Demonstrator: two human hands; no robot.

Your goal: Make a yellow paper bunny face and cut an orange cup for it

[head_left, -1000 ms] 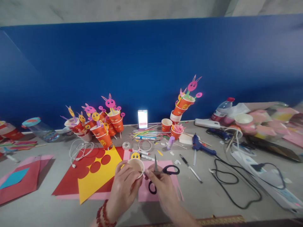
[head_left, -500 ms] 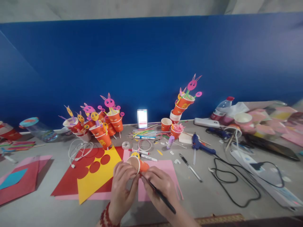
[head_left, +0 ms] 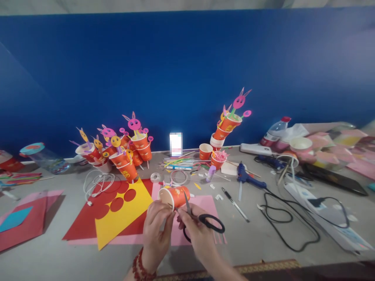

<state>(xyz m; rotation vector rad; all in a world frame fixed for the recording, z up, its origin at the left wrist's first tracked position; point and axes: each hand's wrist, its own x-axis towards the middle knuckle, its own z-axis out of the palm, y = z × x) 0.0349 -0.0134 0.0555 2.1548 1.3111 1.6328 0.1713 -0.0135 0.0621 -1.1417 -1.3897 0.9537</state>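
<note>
Over the pink sheet, an orange paper cup (head_left: 179, 196) lies tilted on its side, its open mouth turned to the left. My left hand (head_left: 158, 222) is closed on the near edge of the cup's rim, with thumb and fingers pinched together. Just right of it, my right hand (head_left: 196, 230) grips a pair of black-handled scissors (head_left: 211, 223). One metal blade stands up in front of the cup's side; the other blade is mostly hidden by my fingers. Whether the blades touch the cup I cannot tell.
Yellow paper with round holes (head_left: 117, 222) lies on red sheets (head_left: 84, 218) at left. Decorated cups (head_left: 140, 146) stand behind. A blue glue gun (head_left: 249, 179), its black cord (head_left: 265, 212), a pen (head_left: 236, 205) and a power strip (head_left: 325, 218) occupy the right.
The cup has turned so more of its orange side shows. The scissors have rotated in my right hand, with their handle loops and one blade now visible. My left hand stays at the rim.
</note>
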